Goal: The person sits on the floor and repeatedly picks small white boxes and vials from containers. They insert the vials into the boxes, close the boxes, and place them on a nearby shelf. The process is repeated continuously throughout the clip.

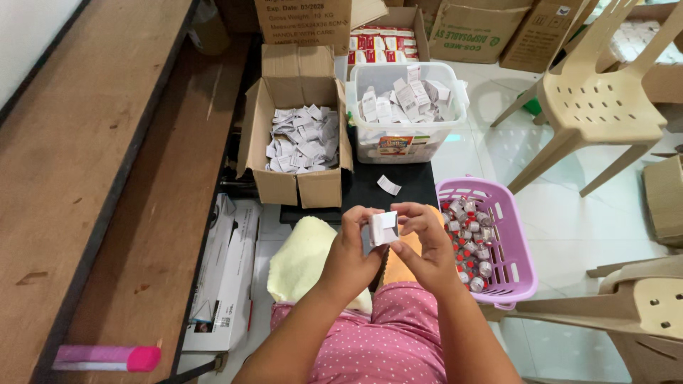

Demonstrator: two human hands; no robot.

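White glossy floor tiles are showing under your stool-height black stand [398, 186], crowded with boxes. You are pinching 1 small white carton [384, 227] with both hands: left hand [353, 245] fingers curling on its side, right hand [421, 242] fingertips closing its flap. Thin card is likely creasing if you are squeezing hard. Beside you, a purple slotted plastic basket [514, 267] is holding smooth red-capped vials [469, 245]; knocking it risks spilling.

Two bare forearms come up from the bottom edge, ending in a left hand [353, 249] and a right hand [425, 245] with no rings, watch or gloves. Below them is pink clothing [388, 338] covered in small white dots. No sleeves reach the forearms.
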